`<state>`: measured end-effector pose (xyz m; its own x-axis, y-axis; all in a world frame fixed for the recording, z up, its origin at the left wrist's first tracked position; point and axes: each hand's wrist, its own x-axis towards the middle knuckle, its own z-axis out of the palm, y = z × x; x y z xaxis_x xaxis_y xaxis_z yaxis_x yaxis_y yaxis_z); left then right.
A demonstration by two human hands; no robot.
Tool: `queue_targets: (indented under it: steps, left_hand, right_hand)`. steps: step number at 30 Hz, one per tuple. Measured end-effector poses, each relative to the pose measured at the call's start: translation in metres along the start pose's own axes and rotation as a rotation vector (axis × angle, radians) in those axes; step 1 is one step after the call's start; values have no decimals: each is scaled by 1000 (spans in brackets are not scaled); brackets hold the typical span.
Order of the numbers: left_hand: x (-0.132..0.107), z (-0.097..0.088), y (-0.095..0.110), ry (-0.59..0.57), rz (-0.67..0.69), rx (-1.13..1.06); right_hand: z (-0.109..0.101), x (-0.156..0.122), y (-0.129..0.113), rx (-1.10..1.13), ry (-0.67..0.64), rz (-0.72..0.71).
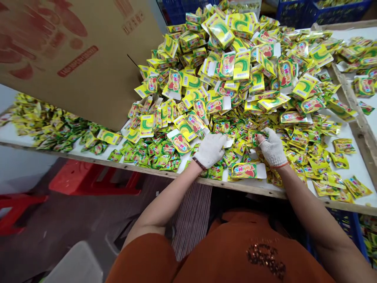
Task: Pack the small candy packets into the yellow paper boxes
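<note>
My left hand (210, 151), in a white knit glove with a beaded bracelet at the wrist, is closed with its fingers curled down among the packets. A white flap of a small candy box (229, 142) shows at its fingertips; the rest of that box is hidden. My right hand (273, 148), gloved too with bare fingertips, pinches a small green candy packet (253, 138). Between my wrists, near the table edge, lies a yellow-green box (247, 171) with its white flap out. Loose green packets (159, 153) spread to the left, yellow ones (318, 165) to the right.
A high heap of yellow-green boxes (224, 70) covers the table's back. A big cardboard carton (97, 82) stands at the left over more packets. A wooden rail (355, 114) divides the table on the right. Red stools (79, 177) and a blue crate (347, 228) are below.
</note>
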<state>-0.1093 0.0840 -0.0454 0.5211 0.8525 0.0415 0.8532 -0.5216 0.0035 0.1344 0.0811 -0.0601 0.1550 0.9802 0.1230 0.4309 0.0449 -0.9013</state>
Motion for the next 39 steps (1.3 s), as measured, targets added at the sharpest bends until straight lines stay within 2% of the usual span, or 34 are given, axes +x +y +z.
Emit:
queue_targets:
  steps: [3, 8, 14, 17, 20, 22, 25, 28, 31, 36, 39]
  left_hand:
    - [4, -6, 9, 5, -54, 49]
    - [7, 0, 27, 40, -266, 52]
    - [3, 4, 28, 22, -352, 39]
    - [10, 2, 40, 60, -355, 26]
    - [23, 1, 57, 105, -297, -6]
    - [30, 1, 65, 124, -274, -21]
    - [36, 1, 68, 122, -268, -28]
    - [36, 1, 63, 122, -246, -15]
    - [34, 1, 57, 110, -199, 6]
    - [33, 0, 51, 111, -141, 23]
    - [33, -2, 51, 91, -72, 36]
  right_hand:
    - [0, -4, -6, 84, -26, 33]
    - [-1, -5, -9, 133, -116, 13]
    - [3, -4, -5, 115, -137, -35]
    - [8, -7, -4, 112, -83, -72]
    - [11, -9, -3, -17, 10, -185]
    - [10, -9, -2, -116, 19, -249]
    - [4, -7, 0, -192, -40, -332]
    - [-4, -3, 0, -183, -177, -376]
    - [-9, -2, -4, -82, -304, -302]
    - [-14, -3, -13, 176, -305, -24]
    - [-17, 0, -13, 290, -405, 79]
